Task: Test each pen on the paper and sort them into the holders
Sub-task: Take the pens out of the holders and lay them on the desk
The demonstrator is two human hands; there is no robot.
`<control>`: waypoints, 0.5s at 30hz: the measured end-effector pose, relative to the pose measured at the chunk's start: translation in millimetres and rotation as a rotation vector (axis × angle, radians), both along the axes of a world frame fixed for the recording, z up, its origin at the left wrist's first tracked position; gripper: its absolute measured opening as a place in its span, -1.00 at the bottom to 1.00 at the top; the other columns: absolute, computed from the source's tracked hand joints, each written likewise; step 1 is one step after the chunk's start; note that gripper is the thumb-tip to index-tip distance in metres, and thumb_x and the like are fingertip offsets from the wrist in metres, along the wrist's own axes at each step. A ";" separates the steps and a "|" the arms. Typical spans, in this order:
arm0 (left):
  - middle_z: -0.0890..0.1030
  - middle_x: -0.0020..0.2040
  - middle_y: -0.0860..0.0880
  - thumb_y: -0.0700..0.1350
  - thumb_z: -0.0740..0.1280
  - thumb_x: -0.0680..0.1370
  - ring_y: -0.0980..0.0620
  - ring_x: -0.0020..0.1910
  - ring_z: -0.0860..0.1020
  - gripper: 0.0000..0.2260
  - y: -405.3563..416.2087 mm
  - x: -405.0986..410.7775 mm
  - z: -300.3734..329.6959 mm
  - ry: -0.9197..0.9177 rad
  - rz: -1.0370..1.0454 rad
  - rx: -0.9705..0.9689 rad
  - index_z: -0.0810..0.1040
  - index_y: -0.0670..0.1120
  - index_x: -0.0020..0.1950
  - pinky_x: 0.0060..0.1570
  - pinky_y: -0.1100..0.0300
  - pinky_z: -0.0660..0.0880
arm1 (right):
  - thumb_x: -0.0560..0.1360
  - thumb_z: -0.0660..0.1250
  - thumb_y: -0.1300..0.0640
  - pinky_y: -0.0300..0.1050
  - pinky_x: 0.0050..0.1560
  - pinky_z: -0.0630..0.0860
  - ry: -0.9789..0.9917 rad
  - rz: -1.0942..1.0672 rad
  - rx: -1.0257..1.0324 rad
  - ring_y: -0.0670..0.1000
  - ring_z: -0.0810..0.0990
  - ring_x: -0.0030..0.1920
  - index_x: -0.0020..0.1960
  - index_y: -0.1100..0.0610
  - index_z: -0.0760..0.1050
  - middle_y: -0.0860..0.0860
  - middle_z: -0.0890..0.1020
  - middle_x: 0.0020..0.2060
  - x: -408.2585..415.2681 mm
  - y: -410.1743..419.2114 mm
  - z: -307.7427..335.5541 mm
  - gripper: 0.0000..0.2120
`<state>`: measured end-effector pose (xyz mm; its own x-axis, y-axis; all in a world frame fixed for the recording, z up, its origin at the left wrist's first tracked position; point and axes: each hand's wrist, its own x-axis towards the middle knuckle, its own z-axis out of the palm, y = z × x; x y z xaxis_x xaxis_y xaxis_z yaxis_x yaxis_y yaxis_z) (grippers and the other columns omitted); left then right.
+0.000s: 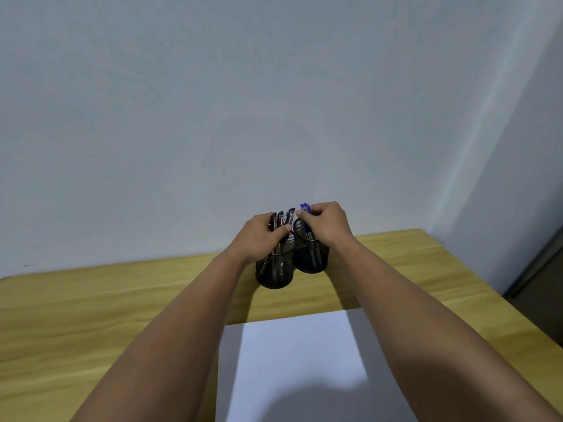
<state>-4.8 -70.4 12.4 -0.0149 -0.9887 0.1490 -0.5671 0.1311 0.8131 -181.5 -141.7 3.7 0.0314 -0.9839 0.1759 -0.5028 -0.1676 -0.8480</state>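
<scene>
Paper (304, 360) near; both hands (262, 236) grip pens (285, 219).

Both arms outstretched; left hand (259, 236), right hand (327, 223) fingers curled.

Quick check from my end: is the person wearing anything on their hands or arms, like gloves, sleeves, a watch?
Nothing visible. The left hand and right hand are bare, no gloves or rings showing. Both forearms are uncovered down to the frame edge, with no sleeve, watch or band in view.
</scene>
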 end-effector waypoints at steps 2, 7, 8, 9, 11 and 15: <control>0.62 -0.16 -0.05 0.03 0.32 0.63 -0.07 -0.17 0.57 -0.81 -1.2 1.7 0.0 -0.018 -0.002 -0.012 0.53 -0.09 -0.04 -0.09 0.01 0.48 | 0.57 0.51 -0.04 -0.08 -0.21 0.41 0.009 -0.004 -0.004 0.04 0.48 -0.34 -0.34 0.14 0.57 0.06 0.58 -0.42 0.2 -0.7 -0.3 -0.60; 0.56 -0.17 -0.03 0.05 0.17 0.69 -0.05 -0.16 0.53 -0.79 2.1 3.8 2.3 -0.113 -0.033 -0.012 0.41 -0.09 0.11 -0.13 0.02 0.43 | 0.57 0.50 -0.04 -0.08 -0.21 0.41 0.012 -0.005 0.001 0.04 0.47 -0.35 -0.39 0.10 0.52 0.02 0.56 -0.44 1.1 1.3 -0.5 -0.58; 0.56 -0.17 -0.05 0.05 0.15 0.70 -0.06 -0.16 0.53 -0.79 1.7 3.8 2.4 -0.132 -0.043 -0.008 0.39 -0.08 0.11 -0.11 0.00 0.44 | 0.57 0.50 -0.04 -0.08 -0.21 0.41 0.014 -0.007 0.001 0.04 0.47 -0.34 -0.38 0.10 0.52 0.03 0.57 -0.43 1.4 1.7 -0.6 -0.58; 0.57 -0.14 -0.07 0.06 0.13 0.70 -0.09 -0.14 0.54 -0.79 1.5 4.1 2.7 -0.151 -0.053 -0.005 0.38 -0.08 0.12 -0.06 -0.05 0.47 | 0.57 0.50 -0.04 -0.08 -0.21 0.41 0.019 -0.009 0.000 0.04 0.47 -0.34 -0.38 0.10 0.52 0.03 0.56 -0.43 1.7 2.4 -0.1 -0.58; 0.63 -0.04 -0.13 0.10 0.10 0.69 -0.13 -0.04 0.59 -0.76 1.1 4.9 3.0 -0.161 -0.062 -0.009 0.37 -0.06 0.14 0.05 -0.14 0.50 | 0.58 0.50 -0.03 -0.08 -0.21 0.40 0.026 -0.014 -0.009 0.04 0.46 -0.34 -0.40 0.09 0.50 0.02 0.55 -0.44 1.7 2.8 0.4 -0.56; 0.67 0.13 -0.11 0.13 0.08 0.68 -0.12 0.02 0.62 -0.73 3.0 3.1 5.2 -0.118 -0.057 -0.058 0.36 -0.05 0.14 0.07 -0.14 0.54 | 0.56 0.49 -0.10 0.08 -0.03 0.60 0.041 -0.037 0.000 0.09 0.56 -0.28 -0.39 0.06 0.55 0.01 0.61 -0.41 2.7 4.2 2.5 -0.58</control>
<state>-1.6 -67.5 17.6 -0.0914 -0.9755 0.2001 -0.6488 0.2108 0.7312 -178.8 -137.4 6.2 0.0021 -0.9845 0.1751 -0.5427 -0.1482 -0.8268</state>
